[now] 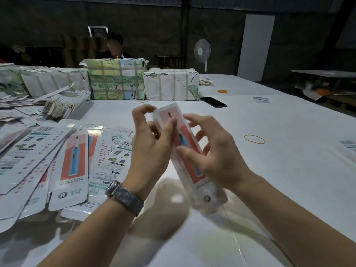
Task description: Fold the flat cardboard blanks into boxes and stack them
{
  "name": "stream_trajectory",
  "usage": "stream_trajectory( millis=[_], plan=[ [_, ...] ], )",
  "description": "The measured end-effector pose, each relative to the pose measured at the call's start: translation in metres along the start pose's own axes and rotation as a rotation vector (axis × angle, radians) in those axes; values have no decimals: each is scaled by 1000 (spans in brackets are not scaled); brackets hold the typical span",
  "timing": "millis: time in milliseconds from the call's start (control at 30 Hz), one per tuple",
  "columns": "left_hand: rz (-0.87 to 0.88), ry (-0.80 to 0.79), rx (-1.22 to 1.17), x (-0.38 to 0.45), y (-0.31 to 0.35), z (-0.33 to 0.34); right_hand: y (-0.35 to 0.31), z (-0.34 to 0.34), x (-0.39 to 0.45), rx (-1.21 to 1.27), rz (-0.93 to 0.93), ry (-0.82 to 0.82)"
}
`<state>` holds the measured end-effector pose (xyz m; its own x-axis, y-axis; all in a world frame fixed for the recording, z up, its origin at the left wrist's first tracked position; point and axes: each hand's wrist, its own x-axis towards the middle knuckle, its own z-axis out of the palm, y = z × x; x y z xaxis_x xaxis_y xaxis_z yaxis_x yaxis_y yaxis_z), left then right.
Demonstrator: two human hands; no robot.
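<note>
I hold a long white box (189,151) with a coral panel and a blue toothbrush picture above the white table (269,170), its far end tilted up and away. My left hand (152,145) grips its left side, thumb across the front and fingers curled over the top end. My right hand (210,151) holds the right side, thumb pressed on the coral face and fingers spread behind it. Several flat printed blanks (57,166) lie fanned out on the table to my left.
Taped paper-wrapped bundles (117,79) line the far side, with a person seated behind them. A black phone (213,102), a tape roll (261,99) and yellow rubber bands (254,139) lie to the right. A fan (202,51) stands behind the table.
</note>
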<state>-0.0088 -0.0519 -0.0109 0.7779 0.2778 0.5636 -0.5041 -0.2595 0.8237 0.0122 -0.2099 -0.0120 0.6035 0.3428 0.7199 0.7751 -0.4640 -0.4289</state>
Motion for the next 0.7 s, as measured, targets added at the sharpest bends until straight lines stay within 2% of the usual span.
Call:
stream_trajectory(
  millis=[100, 200, 333, 433, 600, 700],
  plan=[
    [-57, -9, -55, 1, -4, 0, -4, 0, -1, -160, 0, -115],
    [-70, -49, -66, 2, -10, 1, -2, -7, 4, -224, 74, -77],
    [-32, -68, 80, 4, -17, 2, 16, -38, 12, -369, 287, -34],
    [-53, -116, 119, 3, -21, 1, 41, -76, 2, -580, 403, -50],
    [-44, -182, 224, -2, -19, 1, 99, -161, -35, -932, 752, -199],
    [-61, -198, 268, -4, -23, 1, 129, -205, -61, -999, 964, -304]
  ],
)
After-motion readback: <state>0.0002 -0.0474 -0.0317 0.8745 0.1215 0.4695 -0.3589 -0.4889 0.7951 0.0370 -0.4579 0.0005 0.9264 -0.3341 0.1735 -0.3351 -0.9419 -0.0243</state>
